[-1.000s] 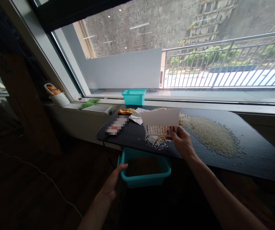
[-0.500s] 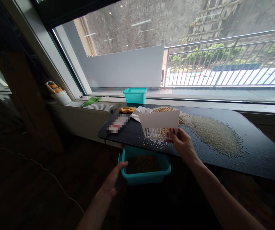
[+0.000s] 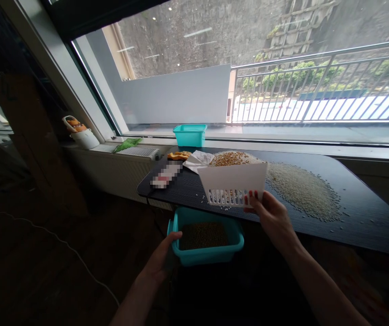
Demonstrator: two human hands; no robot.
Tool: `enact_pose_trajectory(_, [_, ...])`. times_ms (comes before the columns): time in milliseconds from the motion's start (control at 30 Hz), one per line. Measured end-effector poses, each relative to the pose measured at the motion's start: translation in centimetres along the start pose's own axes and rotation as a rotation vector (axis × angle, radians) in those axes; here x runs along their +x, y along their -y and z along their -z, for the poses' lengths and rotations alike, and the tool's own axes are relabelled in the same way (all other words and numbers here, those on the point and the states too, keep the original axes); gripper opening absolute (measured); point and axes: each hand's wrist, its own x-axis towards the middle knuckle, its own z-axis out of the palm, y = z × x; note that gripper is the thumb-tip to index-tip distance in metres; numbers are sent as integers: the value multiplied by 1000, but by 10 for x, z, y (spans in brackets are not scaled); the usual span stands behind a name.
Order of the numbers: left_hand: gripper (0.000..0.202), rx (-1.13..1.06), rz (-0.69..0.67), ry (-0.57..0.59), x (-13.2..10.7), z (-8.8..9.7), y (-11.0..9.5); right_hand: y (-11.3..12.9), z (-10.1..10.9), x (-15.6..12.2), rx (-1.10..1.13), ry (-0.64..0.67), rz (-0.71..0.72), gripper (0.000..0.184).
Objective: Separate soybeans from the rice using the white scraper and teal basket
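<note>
My right hand [image 3: 272,217] grips a white slotted scoop [image 3: 234,183] by its lower right corner, holding it over the near edge of the dark table [image 3: 367,217]. Yellow grains show through its slots. My left hand [image 3: 162,258] holds the left rim of a teal tub [image 3: 208,256] below the table edge; brownish grains fill it. A heap of white rice [image 3: 301,190] lies on the table right of the scoop, and a pile of yellow grains [image 3: 231,158] lies behind it.
A second teal tub [image 3: 190,135] stands on the window sill. Orange peel [image 3: 179,155], crumpled white paper [image 3: 199,159] and a blurred packet [image 3: 165,176] lie on the table's left end. A white pot [image 3: 83,138] sits on the radiator ledge. A cable [image 3: 55,242] trails over the floor.
My right hand has drawn the scoop toward me and slightly right, off the scattered rice, to the table's near edge above the tub. My left hand stays on the tub.
</note>
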Motion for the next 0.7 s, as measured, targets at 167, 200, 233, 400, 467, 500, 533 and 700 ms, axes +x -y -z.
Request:
enact_pose_trajectory(167, [51, 31, 86, 52, 7, 0, 18, -4, 35, -13, -52, -154, 36, 29])
enact_pose_trajectory(200, [51, 42, 96, 56, 8, -1, 21, -7, 38, -16, -61, -152, 23, 28])
enact_pose_trajectory(233, [52, 53, 101, 57, 9, -3, 23, -10, 38, -19, -63, -146, 9, 27])
enact_pose_trajectory(400, [50, 87, 108, 39, 5, -16, 23, -26, 28, -27, -54, -108, -10, 29])
enact_pose_trajectory(467, [49, 93, 106, 22, 3, -19, 21, -28, 27, -27, -96, -113, 4, 29])
enact_pose_trajectory(500, [48, 93, 104, 17, 3, -19, 20, -28, 28, -26, -120, -129, 13, 28])
enact_pose_trajectory(533, [47, 93, 101, 14, 3, -19, 20, -28, 31, -25, -139, -153, 23, 28])
enact_pose_trajectory(700, [47, 91, 91, -11, 6, -16, 22, -25, 44, -20, -156, -258, 61, 28])
